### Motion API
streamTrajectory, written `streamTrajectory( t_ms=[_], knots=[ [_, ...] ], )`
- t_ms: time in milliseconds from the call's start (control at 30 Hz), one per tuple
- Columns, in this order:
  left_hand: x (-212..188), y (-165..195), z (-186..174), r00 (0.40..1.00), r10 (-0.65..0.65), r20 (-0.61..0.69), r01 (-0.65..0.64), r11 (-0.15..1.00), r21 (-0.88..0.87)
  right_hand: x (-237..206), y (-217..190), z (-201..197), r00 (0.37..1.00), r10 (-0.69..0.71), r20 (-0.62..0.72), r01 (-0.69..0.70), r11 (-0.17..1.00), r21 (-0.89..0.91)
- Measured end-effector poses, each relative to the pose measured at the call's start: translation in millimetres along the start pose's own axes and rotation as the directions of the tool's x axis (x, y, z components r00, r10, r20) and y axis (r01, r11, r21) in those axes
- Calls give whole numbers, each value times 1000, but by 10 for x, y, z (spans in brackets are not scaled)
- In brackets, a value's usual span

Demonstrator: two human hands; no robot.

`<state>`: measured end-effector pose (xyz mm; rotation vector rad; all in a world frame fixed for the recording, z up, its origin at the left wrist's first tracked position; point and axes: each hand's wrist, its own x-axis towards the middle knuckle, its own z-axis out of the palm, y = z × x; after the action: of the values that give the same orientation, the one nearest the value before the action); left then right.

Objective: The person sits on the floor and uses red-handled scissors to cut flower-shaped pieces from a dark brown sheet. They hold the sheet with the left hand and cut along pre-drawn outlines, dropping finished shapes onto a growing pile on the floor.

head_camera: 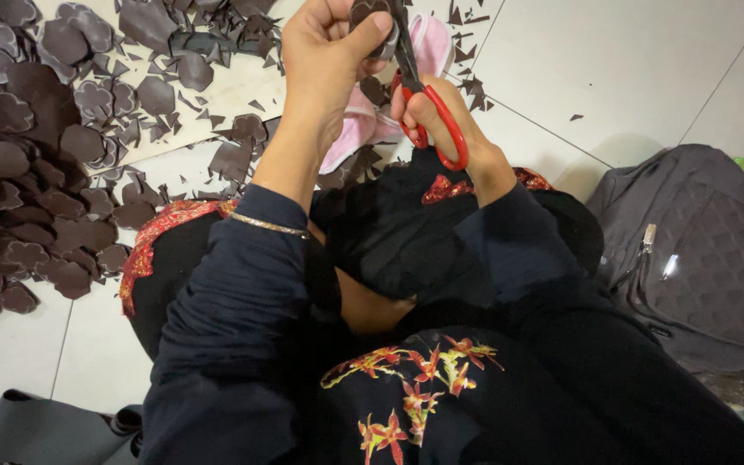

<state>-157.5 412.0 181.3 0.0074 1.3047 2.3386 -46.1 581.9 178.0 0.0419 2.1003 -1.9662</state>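
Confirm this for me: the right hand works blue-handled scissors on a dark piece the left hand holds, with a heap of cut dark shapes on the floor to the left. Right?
Not quite: the head view shows the scissors have red handles, not blue. The right hand works them on the dark piece held by the left hand, and the heap of cut shapes lies at left.

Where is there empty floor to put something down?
The white tiles at upper right, between the scissors and grey backpack, are bare. A smaller patch lies at lower left, below the brown cut shapes. The upper left is crowded with shapes and scraps.
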Motion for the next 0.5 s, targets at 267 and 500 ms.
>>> streamTrajectory(
  t_ms=[267,500],
  knots=[
    [-40,-14,18,999,-17,27,19,999,-45,-33,-10,29,999,-34,-7,34,997,66],
    [-55,46,24,998,-25,50,26,999,-33,-33,-57,26,999,-49,-5,50,998,33]
  ],
)
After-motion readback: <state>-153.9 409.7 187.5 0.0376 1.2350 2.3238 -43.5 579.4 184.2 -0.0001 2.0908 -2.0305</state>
